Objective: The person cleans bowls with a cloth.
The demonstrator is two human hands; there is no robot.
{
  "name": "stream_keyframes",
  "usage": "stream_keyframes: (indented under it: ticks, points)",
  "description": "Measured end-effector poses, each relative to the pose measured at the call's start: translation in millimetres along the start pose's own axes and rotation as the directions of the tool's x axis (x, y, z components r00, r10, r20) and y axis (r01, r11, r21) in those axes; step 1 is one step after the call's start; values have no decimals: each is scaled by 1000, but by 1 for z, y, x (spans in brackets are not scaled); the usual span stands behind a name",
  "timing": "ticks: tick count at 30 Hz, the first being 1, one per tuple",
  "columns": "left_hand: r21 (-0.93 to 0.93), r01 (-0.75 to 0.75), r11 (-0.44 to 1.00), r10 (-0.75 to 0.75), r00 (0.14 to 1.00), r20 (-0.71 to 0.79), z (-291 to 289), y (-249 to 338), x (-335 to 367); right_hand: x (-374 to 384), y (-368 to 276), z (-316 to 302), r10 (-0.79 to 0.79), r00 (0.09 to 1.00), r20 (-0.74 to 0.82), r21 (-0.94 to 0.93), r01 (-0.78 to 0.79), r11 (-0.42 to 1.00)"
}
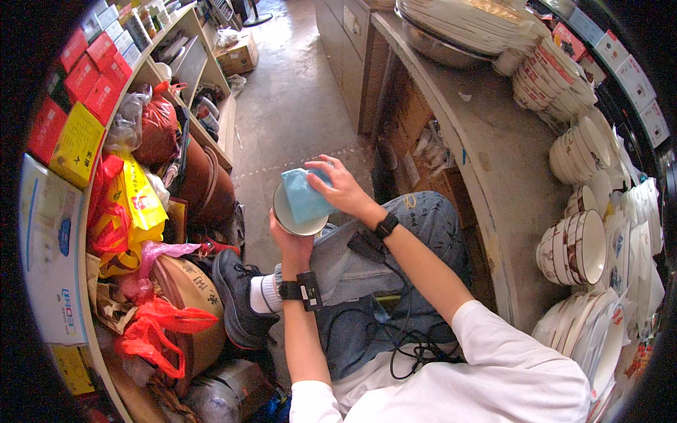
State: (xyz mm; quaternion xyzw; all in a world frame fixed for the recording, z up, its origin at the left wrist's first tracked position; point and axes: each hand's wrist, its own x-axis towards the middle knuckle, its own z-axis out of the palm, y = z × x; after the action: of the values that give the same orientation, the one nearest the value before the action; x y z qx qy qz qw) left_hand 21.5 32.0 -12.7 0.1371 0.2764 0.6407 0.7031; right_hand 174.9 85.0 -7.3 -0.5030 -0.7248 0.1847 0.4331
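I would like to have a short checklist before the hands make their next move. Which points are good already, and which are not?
1. Left hand holds the bowl: ok.
2. Right hand touches the cloth: ok.
3. Bowl's inside fully visible: not ok, the cloth hides part of it.
4. Bowl apart from the stacked bowls at right: ok.
5. Cable off the bowl: ok, though tangled.
6. Bowl's underside undamaged: cannot tell, hidden.

Bowls (572, 248) and plates (578, 335) line a grey bench (486, 134) at right; red boxes (83, 77) and a yellow bag (141, 197) crowd the left.
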Motion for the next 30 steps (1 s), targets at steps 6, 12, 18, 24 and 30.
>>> stream_keyframes:
  ticks: [6, 12, 18, 24, 30]
  points:
    - [-28, 4, 1000, -5, 999, -33, -2, 5, 1, 1, -22, -4, 159, 914, 374, 399, -313, 862]
    - [14, 11, 1000, -11, 1000, 4, -4, 1, 3, 1, -20, -14, 96, 873, 479, 436, -331, 837]
    - [80, -17, 997, 13, 999, 52, 3, 1, 1, 2, -17, -18, 25, 829, 558, 598, -423, 680]
    - [151, -64, 986, 52, 995, 84, -7, -2, 5, 2, -19, -16, 100, 816, 569, 535, -460, 709]
    - [368, -278, 887, 219, 956, 193, 16, -2, -6, 2, -9, -10, 243, 926, 291, 542, -368, 756]
